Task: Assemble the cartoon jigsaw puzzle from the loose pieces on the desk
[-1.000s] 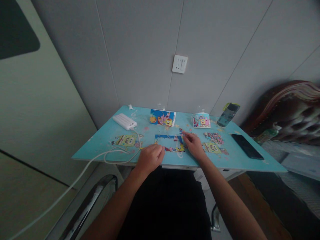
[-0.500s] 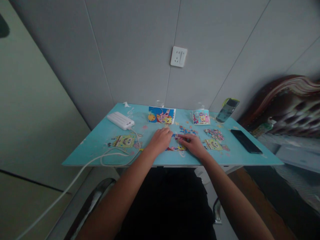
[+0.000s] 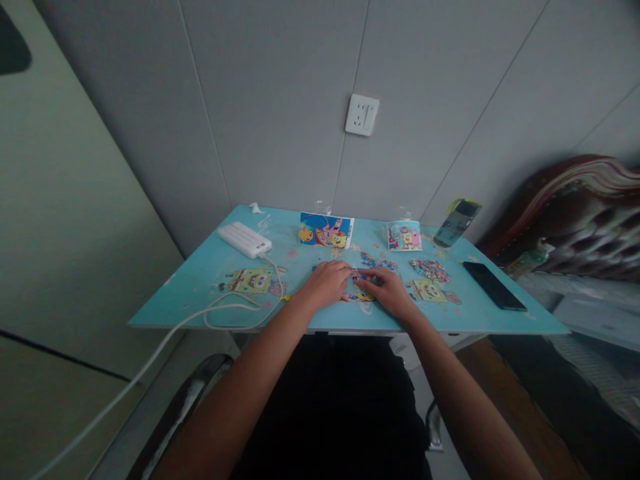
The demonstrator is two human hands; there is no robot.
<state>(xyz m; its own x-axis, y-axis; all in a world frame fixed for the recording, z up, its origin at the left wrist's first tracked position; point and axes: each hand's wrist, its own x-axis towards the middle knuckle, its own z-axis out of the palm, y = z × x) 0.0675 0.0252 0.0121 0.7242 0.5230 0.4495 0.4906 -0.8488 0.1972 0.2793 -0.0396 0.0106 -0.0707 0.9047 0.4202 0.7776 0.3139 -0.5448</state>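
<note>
A partly assembled jigsaw puzzle (image 3: 358, 297) with cartoon figures lies near the table's front edge, mostly covered by both hands. My left hand (image 3: 327, 283) rests over its left side, fingers bent together and tips at the puzzle's upper middle. From the right, my right hand (image 3: 387, 288) pinches with thumb and index finger at a small puzzle piece, close to the left fingertips. The piece is too small to make out well. Loose blue puzzle pieces (image 3: 379, 261) lie just beyond the hands, and a pile of multicoloured puzzle pieces (image 3: 430, 270) sits to the right.
Two cartoon picture cards, a larger one (image 3: 326, 231) and a smaller one (image 3: 405, 236), stand at the back. A white power bank (image 3: 245, 240) with a cable (image 3: 227, 307) is on the left. A bottle (image 3: 456, 223) and a black phone (image 3: 494, 286) are on the right.
My left hand has shifted slightly right and down, its fingertips now close to the right hand's. My right hand stays at nearly the same spot. The view has tilted a little.
</note>
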